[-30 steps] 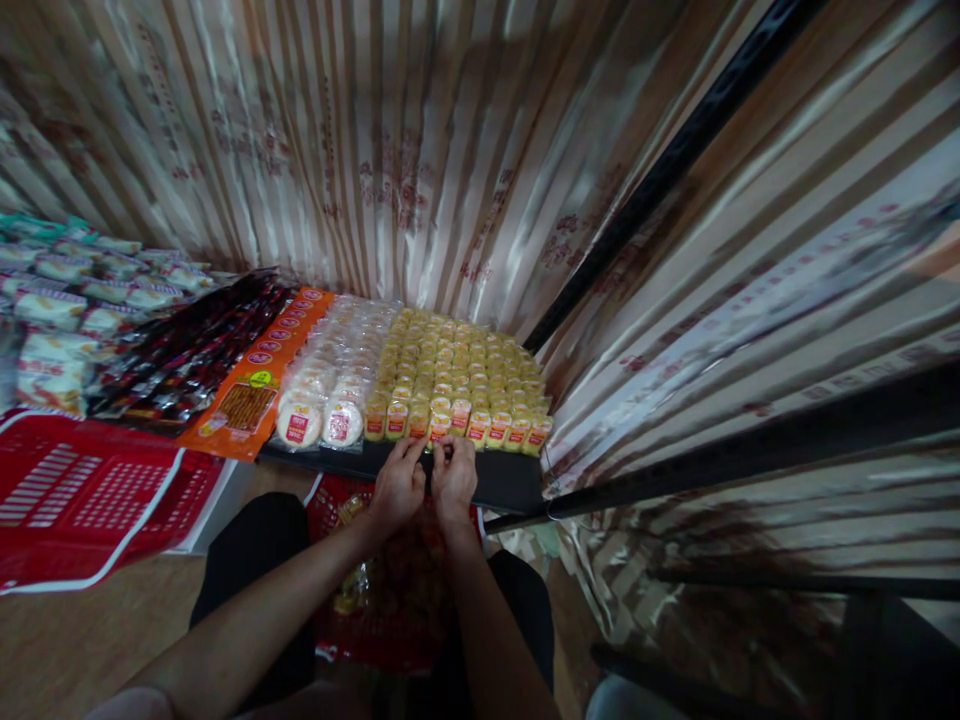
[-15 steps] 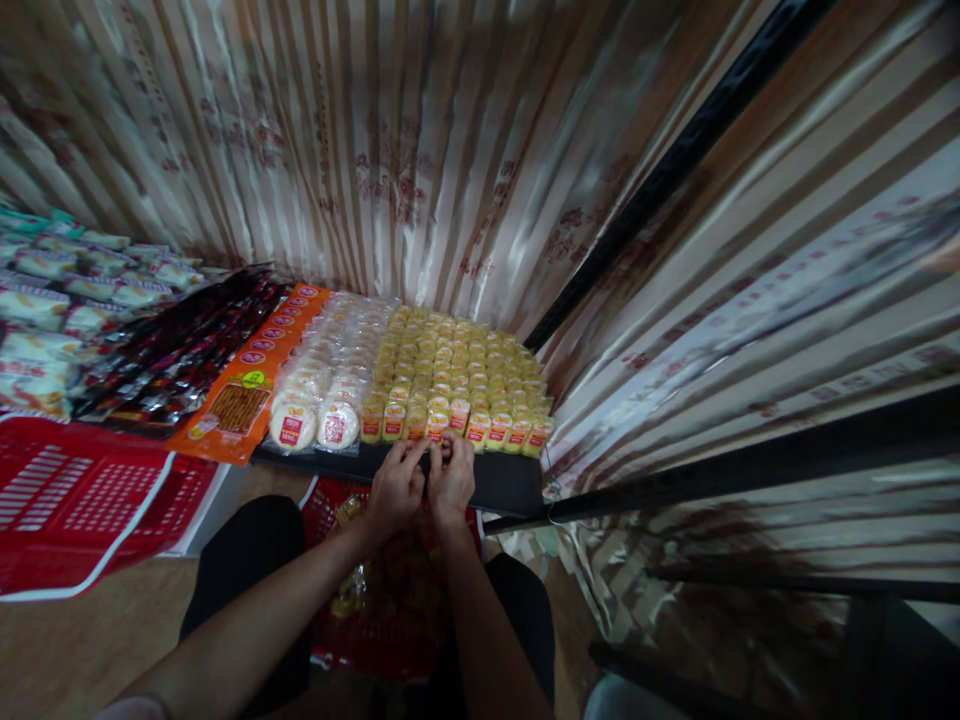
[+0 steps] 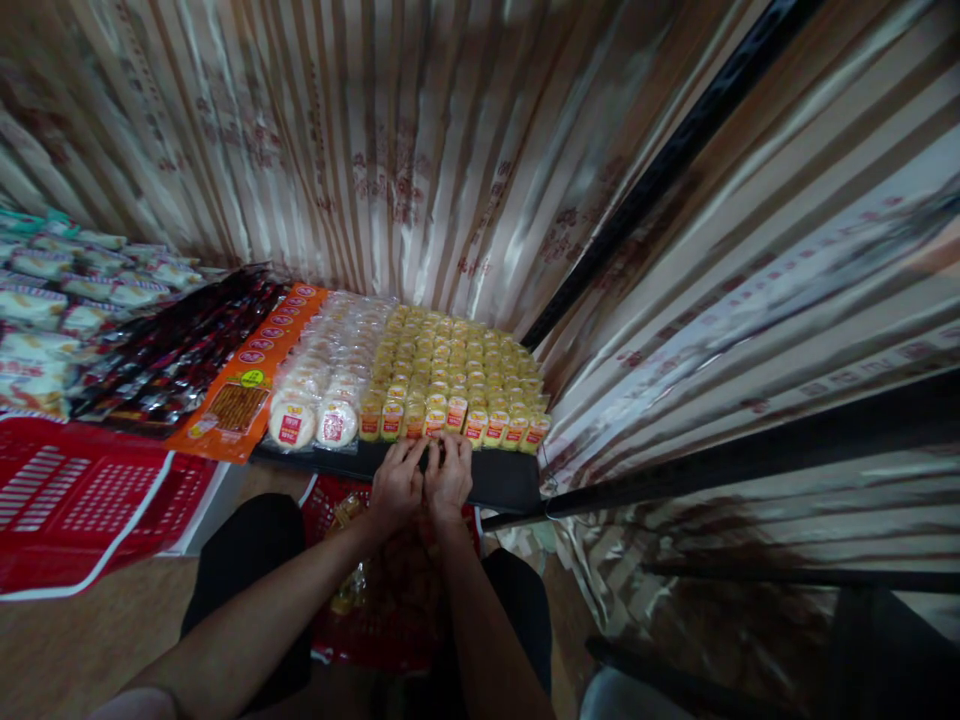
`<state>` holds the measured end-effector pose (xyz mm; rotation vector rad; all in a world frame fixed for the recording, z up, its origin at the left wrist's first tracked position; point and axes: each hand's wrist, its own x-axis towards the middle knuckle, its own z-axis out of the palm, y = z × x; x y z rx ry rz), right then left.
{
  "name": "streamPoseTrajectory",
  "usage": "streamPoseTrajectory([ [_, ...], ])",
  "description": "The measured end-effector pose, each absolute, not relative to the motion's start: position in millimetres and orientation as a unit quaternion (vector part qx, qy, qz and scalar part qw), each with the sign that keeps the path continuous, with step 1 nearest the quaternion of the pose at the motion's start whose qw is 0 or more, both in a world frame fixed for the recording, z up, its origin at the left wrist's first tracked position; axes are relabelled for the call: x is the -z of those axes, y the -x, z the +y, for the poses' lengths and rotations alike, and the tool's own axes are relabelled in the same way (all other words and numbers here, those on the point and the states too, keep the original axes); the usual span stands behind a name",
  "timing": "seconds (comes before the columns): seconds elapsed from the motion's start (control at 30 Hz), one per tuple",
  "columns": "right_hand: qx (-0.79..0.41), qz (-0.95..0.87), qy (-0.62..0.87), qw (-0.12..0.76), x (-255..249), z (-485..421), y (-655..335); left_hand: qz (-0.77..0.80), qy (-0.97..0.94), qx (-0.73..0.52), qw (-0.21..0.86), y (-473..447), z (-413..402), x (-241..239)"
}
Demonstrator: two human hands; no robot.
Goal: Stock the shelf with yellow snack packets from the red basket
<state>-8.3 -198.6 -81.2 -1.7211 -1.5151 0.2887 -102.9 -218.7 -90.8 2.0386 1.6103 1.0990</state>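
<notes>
Small yellow snack packets (image 3: 457, 365) in clear wrappers with red-and-white labels stand in tight rows on a black shelf (image 3: 502, 480). My left hand (image 3: 397, 485) is closed, its fingertips pinching at the lower edge of a front-row packet (image 3: 435, 412). Right beside it, my right hand (image 3: 448, 478) is curled in the same way at that packet's base. The fingertips partly hide what they grip. Left of the yellow rows lie round white wrapped crackers (image 3: 337, 424), also with red labels.
An orange snack bag (image 3: 244, 400), dark packets (image 3: 176, 350) and white-and-blue bags (image 3: 45, 290) fill the left. A red basket (image 3: 75, 500) stands below them; another red basket (image 3: 375, 650) with yellow packets sits between my knees. A black post (image 3: 637, 220) and striped curtain (image 3: 405, 150) border the shelf.
Almost nothing differs. Both hands stay at the front row, and the whole view has shifted very slightly.
</notes>
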Motion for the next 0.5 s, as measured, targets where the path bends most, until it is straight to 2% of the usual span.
streamPoseTrajectory([
  [0.3,-0.129,-0.620,0.610,0.477,81,-203,0,0.533,-0.715,-0.407,0.196,110,-223,94],
  [0.5,-0.130,-0.612,0.591,0.510,73,-210,-1,0.525,-0.706,-0.430,0.201,117,-257,92],
])
